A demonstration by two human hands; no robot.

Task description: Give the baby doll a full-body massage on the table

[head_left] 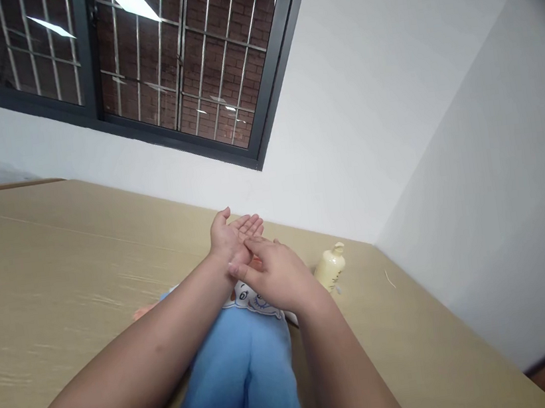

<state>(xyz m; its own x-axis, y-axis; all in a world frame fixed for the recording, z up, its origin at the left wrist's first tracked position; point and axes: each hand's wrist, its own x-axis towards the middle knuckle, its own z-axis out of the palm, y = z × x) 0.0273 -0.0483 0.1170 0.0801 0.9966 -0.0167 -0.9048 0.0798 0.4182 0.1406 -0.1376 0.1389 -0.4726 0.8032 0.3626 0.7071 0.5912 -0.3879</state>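
Palm of left hand [230, 240] turned up near mid-view, fingers extended and close together, thumb standing apart toward 11 o'clock. Right hand [281, 270], at about 4 o'clock from it, palm down, fingers nearly straight and laid across the left palm, thumb at the left wrist; contact surface hidden, so cannot tell whether anything lies between them. Bottle [330, 269], pale yellow with dark marks, at 3 o'clock from the right hand, just beside it, on tan surface [83, 255]; lower part partly hidden by the hand. Blue cloth [252, 354] with cartoon faces at 6 o'clock, below both hands, running between the forearms. Thin pale strip [389, 279] beyond the bottle, also toward 3 o'clock. Window [183, 62] with metal bars at 11 o'clock; white wall [362, 85] at 1 o'clock.
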